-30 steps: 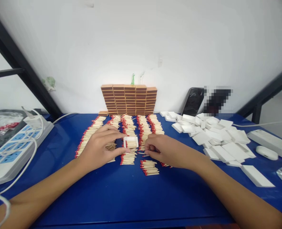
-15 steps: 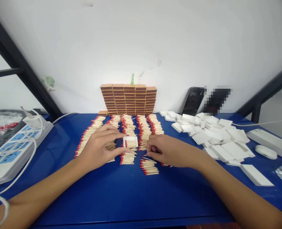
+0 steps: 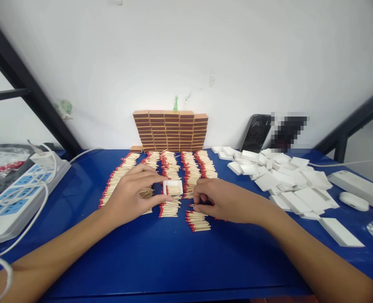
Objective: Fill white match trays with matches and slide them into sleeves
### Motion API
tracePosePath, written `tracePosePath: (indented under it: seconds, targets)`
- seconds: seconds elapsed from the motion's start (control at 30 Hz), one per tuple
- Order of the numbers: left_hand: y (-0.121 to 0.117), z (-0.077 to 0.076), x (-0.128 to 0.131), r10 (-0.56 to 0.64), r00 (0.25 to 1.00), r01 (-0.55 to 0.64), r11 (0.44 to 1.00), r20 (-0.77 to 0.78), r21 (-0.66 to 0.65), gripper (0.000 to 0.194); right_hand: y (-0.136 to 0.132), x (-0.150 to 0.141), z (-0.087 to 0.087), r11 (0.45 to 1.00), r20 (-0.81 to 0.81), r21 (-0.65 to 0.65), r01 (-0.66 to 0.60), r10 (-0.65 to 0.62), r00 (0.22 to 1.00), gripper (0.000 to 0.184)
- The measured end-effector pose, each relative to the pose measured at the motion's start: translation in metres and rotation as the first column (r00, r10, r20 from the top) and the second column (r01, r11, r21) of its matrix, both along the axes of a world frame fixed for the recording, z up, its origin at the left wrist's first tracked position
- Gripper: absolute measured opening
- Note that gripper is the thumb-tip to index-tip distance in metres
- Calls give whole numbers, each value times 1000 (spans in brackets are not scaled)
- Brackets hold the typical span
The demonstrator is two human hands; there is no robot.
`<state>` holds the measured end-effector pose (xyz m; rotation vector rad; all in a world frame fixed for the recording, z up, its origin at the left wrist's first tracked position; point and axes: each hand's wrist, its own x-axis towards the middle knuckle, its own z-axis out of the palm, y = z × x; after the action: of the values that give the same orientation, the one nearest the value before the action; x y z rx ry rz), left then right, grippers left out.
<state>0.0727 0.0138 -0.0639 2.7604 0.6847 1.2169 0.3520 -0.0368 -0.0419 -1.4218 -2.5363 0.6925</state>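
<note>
My left hand holds a small white matchbox tray between thumb and fingers, tilted over the middle row of matches. Some red-headed matches lie in the tray. My right hand is curled, thumb against fingers, just right of the tray. By its thumb tip are one or two match heads; the curled fingers hide whether a match is gripped. Just below it lies a small separate pile of matches. Other match rows run back toward the wall, partly covered by both hands.
Stacked brown matchboxes stand against the wall. On the right lies a heap of white trays, with a black phone behind and a white case beside it. A power strip with white cables lies at the left.
My right hand's thumb has shifted slightly at the matches above the small pile, where the match by its tip has changed position. My left hand and the tray stay in place.
</note>
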Motion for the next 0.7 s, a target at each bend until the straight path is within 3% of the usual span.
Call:
tracePosePath:
  seconds: [0.23, 0.53, 0.7]
  targets:
    - [0, 0, 0, -5, 1000, 5, 1000, -5, -7, 39, 1, 0, 0, 1000, 17, -3, -11, 11, 1000, 15]
    - [-7, 0, 6, -12, 1000, 13, 999, 22, -47, 40, -4, -21, 3, 974, -339, 173, 149, -83, 937, 12]
    - [-13, 1, 9, -34, 999, 36, 997, 26, -62, 42, -4, -33, -12, 938, -356, 314, 148, -28, 934, 8]
